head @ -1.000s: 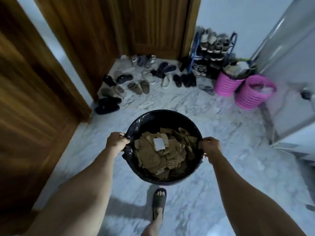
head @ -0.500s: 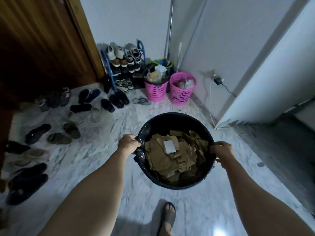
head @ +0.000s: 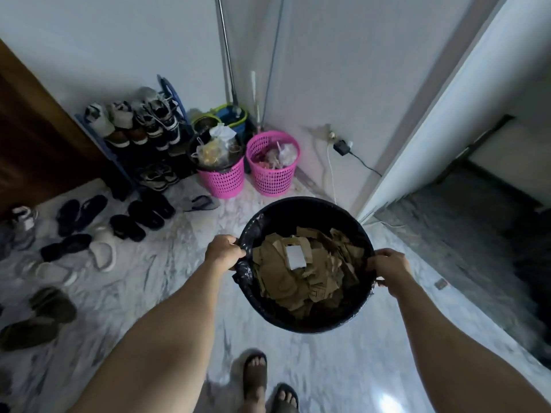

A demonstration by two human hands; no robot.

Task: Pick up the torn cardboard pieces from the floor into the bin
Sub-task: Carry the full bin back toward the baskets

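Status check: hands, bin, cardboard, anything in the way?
Left hand and right hand grip the bin rim. Cardboard pieces inside. One small scrap on the floor, right. Pink baskets ahead.

A round black bin (head: 307,318) w/ a black plastic liner was held up off the marble floor, mouth facing up, tilted a bit toward the camera. Inside lay a heap of torn brown cardboard pieces (head: 286,278), overlapping at all angles, filling approx. the lower part. One piece near the top centre carried a white rectangular label (head: 295,257), face up.
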